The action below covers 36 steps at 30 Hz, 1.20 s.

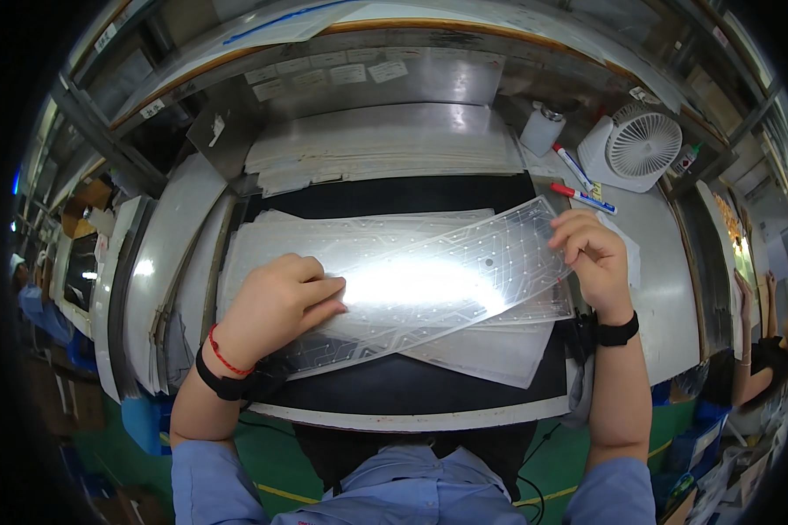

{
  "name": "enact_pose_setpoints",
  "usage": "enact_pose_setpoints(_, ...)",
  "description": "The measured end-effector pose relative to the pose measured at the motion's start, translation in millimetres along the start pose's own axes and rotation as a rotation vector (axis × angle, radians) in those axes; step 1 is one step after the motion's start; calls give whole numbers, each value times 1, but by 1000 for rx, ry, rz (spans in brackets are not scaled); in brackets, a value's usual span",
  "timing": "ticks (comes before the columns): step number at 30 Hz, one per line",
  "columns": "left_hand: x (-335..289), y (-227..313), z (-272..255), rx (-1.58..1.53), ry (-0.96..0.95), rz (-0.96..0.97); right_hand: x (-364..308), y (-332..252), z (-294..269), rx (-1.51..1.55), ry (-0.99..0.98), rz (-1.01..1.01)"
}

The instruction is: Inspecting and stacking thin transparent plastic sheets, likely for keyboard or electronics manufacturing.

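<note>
A long clear plastic sheet [492, 248] printed with fine lines and dots lies slantwise before me, its right end raised toward the far side. At that right end, my right hand [594, 259] grips the edge between thumb and fingers. My left hand [278, 302] is closed, with curled fingertips pinching at the sheet's left part. Beneath it are more clear sheets [499, 352], overlapping at different angles on a black work mat [368, 394]. Strong glare hides the middle of the top sheet.
Behind the mat rests a stack of flat sheets [385, 144]. At the back right stand a white fan [637, 144] and a bottle [543, 129], near two markers [584, 198]. A metal shelf edge [464, 33] spans overhead. Another person's arm [749, 367] shows at far right.
</note>
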<state>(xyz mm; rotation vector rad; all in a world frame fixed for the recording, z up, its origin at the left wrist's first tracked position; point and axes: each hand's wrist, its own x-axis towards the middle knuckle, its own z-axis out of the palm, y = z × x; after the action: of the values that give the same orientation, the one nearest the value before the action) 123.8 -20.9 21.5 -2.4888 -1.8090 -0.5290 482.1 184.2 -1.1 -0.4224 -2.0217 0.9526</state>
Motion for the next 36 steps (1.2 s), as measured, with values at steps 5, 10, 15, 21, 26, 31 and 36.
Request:
enact_pose_setpoints(5, -2, 4, -1, 9, -18, -9, 0, 2, 0, 14, 6, 8)
enact_pose_setpoints(10, -5, -20, -8, -446, 182, -100, 0, 7, 1, 21, 0, 5)
enact_pose_setpoints(15, -22, -38, -46, -1065, 370, 175, 0, 8, -2, 51, -11, -18)
enact_pose_setpoints(21, -18, 58, -57, -820, -291, 527, -5, 4, -2, 113, 44, 91)
enact_pose_setpoints(26, -61, 104, 5, -645, -497, 516, -3, -4, 3, 214, 107, 164)
enact_pose_setpoints(31, -69, 108, 18, -796, -332, 393, -3, -1, 2, 267, 207, 159)
enact_pose_setpoints(36, -73, 94, 8, -346, 72, 20, -2, 1, -3, 276, 330, 365)
